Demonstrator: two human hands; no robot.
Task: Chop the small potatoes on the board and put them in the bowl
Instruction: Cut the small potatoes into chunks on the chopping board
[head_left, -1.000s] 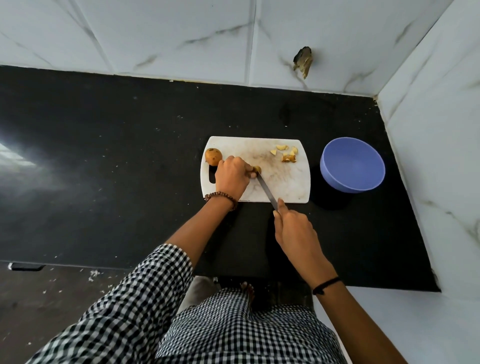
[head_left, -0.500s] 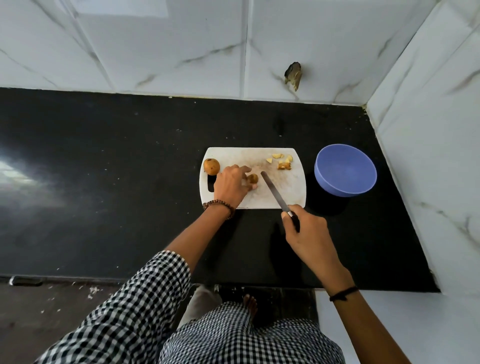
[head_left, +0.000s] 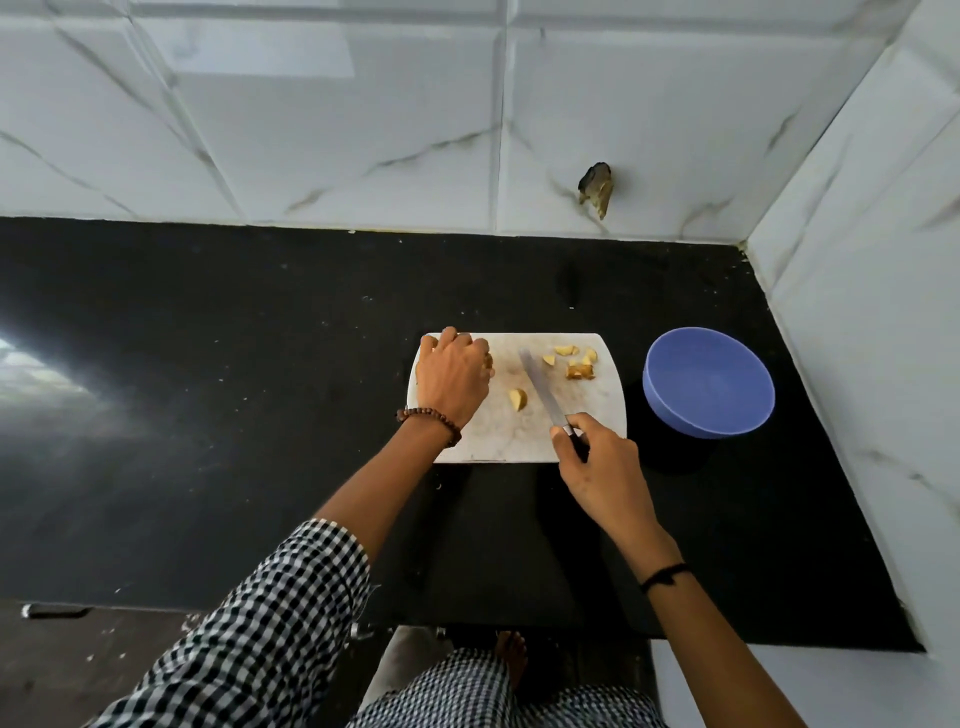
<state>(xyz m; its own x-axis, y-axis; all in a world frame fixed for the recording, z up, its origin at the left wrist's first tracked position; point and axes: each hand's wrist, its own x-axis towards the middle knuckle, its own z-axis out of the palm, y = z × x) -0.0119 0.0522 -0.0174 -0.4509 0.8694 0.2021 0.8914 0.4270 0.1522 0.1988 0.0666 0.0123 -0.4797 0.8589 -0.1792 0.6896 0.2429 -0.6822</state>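
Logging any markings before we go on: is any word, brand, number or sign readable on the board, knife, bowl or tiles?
None: no text can be read.
The chopping board, knife blade, blue bowl, wall tiles and black counter show no print.
The right hand hides most of the knife handle.

Your white rectangular cutting board (head_left: 498, 436) lies on the black stone counter (head_left: 208, 415), with the round blue bowl (head_left: 709, 384) just right of it. On the board, 1 yellow cut potato piece (head_left: 518, 399) lies left of the steel-bladed knife (head_left: 540, 385).
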